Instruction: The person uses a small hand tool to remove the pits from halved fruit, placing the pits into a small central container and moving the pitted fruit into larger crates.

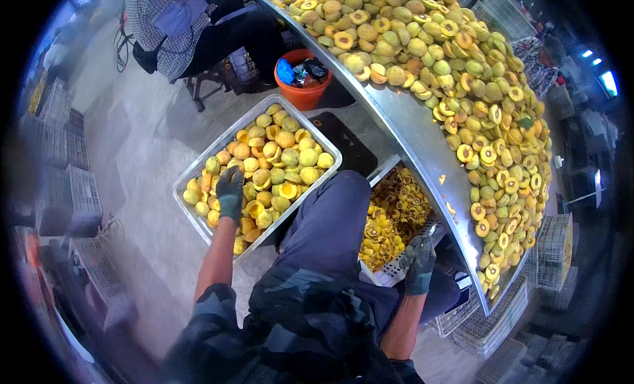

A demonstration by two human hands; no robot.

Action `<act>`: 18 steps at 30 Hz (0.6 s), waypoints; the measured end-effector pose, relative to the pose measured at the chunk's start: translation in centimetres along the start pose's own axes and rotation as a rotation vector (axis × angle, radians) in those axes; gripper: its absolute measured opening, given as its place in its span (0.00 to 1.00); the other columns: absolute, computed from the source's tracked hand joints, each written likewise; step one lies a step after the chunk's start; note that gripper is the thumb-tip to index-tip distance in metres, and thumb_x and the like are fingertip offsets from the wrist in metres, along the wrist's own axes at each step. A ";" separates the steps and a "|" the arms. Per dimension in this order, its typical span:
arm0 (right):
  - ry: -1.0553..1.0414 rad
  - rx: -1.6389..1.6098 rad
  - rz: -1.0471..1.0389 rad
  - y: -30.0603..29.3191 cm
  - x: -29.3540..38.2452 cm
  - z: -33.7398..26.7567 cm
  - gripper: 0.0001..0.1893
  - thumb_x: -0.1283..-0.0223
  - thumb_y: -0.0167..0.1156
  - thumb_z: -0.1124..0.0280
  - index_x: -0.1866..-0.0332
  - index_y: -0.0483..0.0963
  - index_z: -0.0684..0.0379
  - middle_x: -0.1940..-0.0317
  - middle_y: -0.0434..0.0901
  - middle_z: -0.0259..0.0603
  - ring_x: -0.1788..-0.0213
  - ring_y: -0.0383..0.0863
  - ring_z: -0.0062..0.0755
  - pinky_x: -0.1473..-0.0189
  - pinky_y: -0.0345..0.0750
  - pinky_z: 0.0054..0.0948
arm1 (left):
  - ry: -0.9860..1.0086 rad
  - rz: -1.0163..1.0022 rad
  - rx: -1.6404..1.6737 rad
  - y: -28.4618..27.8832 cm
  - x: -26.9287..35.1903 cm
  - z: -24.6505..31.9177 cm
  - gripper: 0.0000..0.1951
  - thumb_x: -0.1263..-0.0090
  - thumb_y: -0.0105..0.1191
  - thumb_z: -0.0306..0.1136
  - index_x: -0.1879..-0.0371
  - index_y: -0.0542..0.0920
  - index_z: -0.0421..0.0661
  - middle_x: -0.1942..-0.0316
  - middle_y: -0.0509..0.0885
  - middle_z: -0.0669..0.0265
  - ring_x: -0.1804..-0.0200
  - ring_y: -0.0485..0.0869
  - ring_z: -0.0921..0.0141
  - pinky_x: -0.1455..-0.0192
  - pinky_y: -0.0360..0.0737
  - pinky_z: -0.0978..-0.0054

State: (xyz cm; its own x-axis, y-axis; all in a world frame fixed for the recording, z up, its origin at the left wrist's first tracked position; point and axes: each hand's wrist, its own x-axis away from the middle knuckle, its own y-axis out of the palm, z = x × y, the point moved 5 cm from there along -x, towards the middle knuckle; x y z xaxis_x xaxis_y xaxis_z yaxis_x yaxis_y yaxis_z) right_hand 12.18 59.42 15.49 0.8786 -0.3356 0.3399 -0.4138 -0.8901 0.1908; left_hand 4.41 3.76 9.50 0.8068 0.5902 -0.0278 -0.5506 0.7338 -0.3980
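Note:
My left hand (230, 192), in a dark glove with a green cuff, rests over halved yellow fruit (257, 176) in a light plastic tray (190, 220) at my left. Whether its fingers hold a fruit cannot be made out. My right hand (419, 261), gloved alike, is over my right thigh beside a white perforated crate (391, 272); its fingers are curled and what lies in them is hidden. Yellow scraps and brown pits (391, 225) fill a container between my legs and the table. Halved fruit with brown stones (475, 111) is heaped on the metal table (421, 131).
The table's raised metal edge (396, 131) curves close past my right hand. An orange bucket (303, 94) with bags stands beyond the tray, near a seated person (183, 32). Stacked plastic crates (74, 196) stand at far left, others (490, 319) under the table's near right corner.

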 end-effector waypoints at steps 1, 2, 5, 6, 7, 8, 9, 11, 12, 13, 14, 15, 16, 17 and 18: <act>0.062 -0.075 0.011 0.6 0.1 0.0 0.13 0.27 0.49 0.57 0.60 0.72 0.56 0.83 0.69 0.33 0.88 0.66 0.26 0.90 0.64 0.27 | 0.155 -0.001 -0.159 0.4 -0.5 0.9 0.15 0.32 0.57 0.36 0.52 0.82 0.41 0.55 0.85 0.59 0.53 0.83 0.62 0.50 0.78 0.69; 0.032 -0.050 0.009 0.8 0.0 0.3 0.13 0.27 0.50 0.57 0.60 0.72 0.56 0.83 0.70 0.33 0.88 0.66 0.26 0.90 0.64 0.27 | 0.154 0.034 -0.235 0.9 -0.7 1.0 0.14 0.34 0.58 0.36 0.53 0.82 0.41 0.54 0.83 0.54 0.49 0.81 0.58 0.44 0.76 0.65; -0.037 0.048 0.018 1.2 -0.2 0.1 0.13 0.28 0.50 0.57 0.60 0.72 0.56 0.82 0.70 0.33 0.87 0.67 0.25 0.90 0.65 0.26 | 0.368 0.051 -0.315 3.6 -1.5 3.6 0.15 0.37 0.61 0.37 0.53 0.81 0.44 0.53 0.82 0.55 0.48 0.80 0.57 0.43 0.75 0.63; -0.025 0.099 0.023 2.1 0.3 -0.5 0.13 0.27 0.50 0.57 0.61 0.72 0.56 0.82 0.71 0.33 0.87 0.67 0.24 0.89 0.65 0.26 | 0.456 0.035 -0.328 4.3 -1.7 4.7 0.17 0.37 0.61 0.36 0.51 0.80 0.44 0.53 0.81 0.55 0.48 0.79 0.56 0.43 0.75 0.62; -0.012 0.149 0.029 2.6 0.5 -0.9 0.13 0.27 0.50 0.57 0.61 0.72 0.55 0.81 0.71 0.33 0.87 0.68 0.24 0.89 0.65 0.26 | 0.524 0.058 -0.329 5.2 -2.0 4.5 0.18 0.37 0.60 0.37 0.51 0.79 0.44 0.52 0.80 0.53 0.47 0.77 0.54 0.41 0.73 0.60; 0.000 0.128 0.022 1.9 0.3 -0.3 0.13 0.27 0.50 0.57 0.62 0.72 0.55 0.81 0.71 0.32 0.87 0.68 0.23 0.89 0.65 0.25 | 0.517 0.048 -0.368 5.9 -1.8 4.5 0.18 0.37 0.60 0.37 0.51 0.78 0.43 0.52 0.80 0.52 0.46 0.76 0.53 0.40 0.71 0.59; -0.004 0.096 0.036 0.7 0.5 0.6 0.13 0.27 0.50 0.57 0.62 0.72 0.55 0.81 0.71 0.32 0.87 0.68 0.23 0.89 0.64 0.24 | 0.532 0.023 -0.391 7.5 -2.0 5.1 0.18 0.37 0.60 0.37 0.51 0.78 0.43 0.51 0.79 0.51 0.45 0.75 0.52 0.38 0.70 0.58; 0.016 -0.008 0.027 0.9 -0.7 1.3 0.14 0.27 0.50 0.57 0.63 0.72 0.55 0.81 0.71 0.32 0.86 0.68 0.22 0.87 0.64 0.23 | 0.448 -0.110 -0.538 9.4 -2.8 1.4 0.19 0.36 0.57 0.40 0.49 0.77 0.42 0.50 0.79 0.49 0.44 0.74 0.49 0.38 0.68 0.54; 0.054 -0.071 0.030 1.4 -0.4 1.6 0.14 0.27 0.49 0.57 0.64 0.72 0.55 0.81 0.71 0.31 0.86 0.68 0.22 0.87 0.64 0.22 | 0.586 -0.013 -0.589 9.8 -2.5 -0.5 0.19 0.34 0.54 0.43 0.50 0.77 0.43 0.52 0.79 0.50 0.45 0.74 0.50 0.39 0.69 0.53; 0.090 -0.132 0.044 2.3 0.0 1.3 0.14 0.27 0.49 0.57 0.64 0.72 0.55 0.81 0.71 0.31 0.86 0.68 0.21 0.86 0.64 0.22 | 0.420 -0.221 -0.785 10.9 -2.8 -2.4 0.19 0.33 0.51 0.44 0.51 0.78 0.44 0.53 0.79 0.50 0.46 0.75 0.50 0.40 0.69 0.52; 0.007 0.039 0.016 4.0 0.9 -0.6 0.14 0.27 0.50 0.57 0.64 0.72 0.55 0.81 0.72 0.31 0.85 0.69 0.21 0.85 0.65 0.21 | 0.418 -0.278 -0.795 11.2 -2.0 -3.6 0.18 0.31 0.49 0.44 0.50 0.78 0.46 0.53 0.79 0.51 0.47 0.75 0.51 0.41 0.70 0.53; -0.069 0.214 0.004 5.0 1.7 -2.3 0.14 0.27 0.50 0.57 0.63 0.72 0.55 0.81 0.72 0.31 0.85 0.69 0.20 0.85 0.66 0.21 | 0.333 -0.234 -0.670 11.2 -1.6 -2.9 0.17 0.30 0.48 0.44 0.48 0.78 0.49 0.53 0.79 0.52 0.48 0.76 0.52 0.42 0.71 0.55; -0.057 0.153 -0.039 5.0 1.5 -2.2 0.13 0.27 0.50 0.58 0.63 0.72 0.56 0.80 0.72 0.31 0.84 0.69 0.20 0.84 0.67 0.22 | 0.465 -0.156 -0.706 10.8 -1.1 -3.4 0.17 0.30 0.47 0.42 0.46 0.77 0.51 0.53 0.79 0.53 0.50 0.76 0.53 0.45 0.72 0.56; -0.093 0.201 -0.005 4.5 0.8 -2.3 0.13 0.27 0.50 0.58 0.63 0.72 0.56 0.81 0.72 0.31 0.84 0.70 0.20 0.84 0.68 0.22 | 0.610 -0.069 -0.706 11.0 -1.0 -3.7 0.19 0.32 0.49 0.41 0.44 0.76 0.51 0.54 0.79 0.54 0.51 0.76 0.54 0.47 0.72 0.55; -0.117 0.251 0.032 3.7 0.2 -1.6 0.13 0.27 0.49 0.58 0.63 0.72 0.56 0.81 0.71 0.31 0.84 0.70 0.20 0.84 0.68 0.23 | 0.590 -0.117 -0.730 11.1 -0.8 -3.0 0.17 0.35 0.52 0.40 0.49 0.77 0.47 0.56 0.79 0.55 0.52 0.76 0.54 0.47 0.71 0.55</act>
State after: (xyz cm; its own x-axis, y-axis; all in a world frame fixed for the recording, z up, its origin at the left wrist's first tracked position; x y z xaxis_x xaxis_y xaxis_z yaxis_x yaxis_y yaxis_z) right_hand 10.39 56.53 17.74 0.8936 -0.3852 0.2305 -0.3827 -0.9221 -0.0573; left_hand -1.73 10.42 2.30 0.9368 0.1141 -0.3308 -0.3497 0.2678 -0.8978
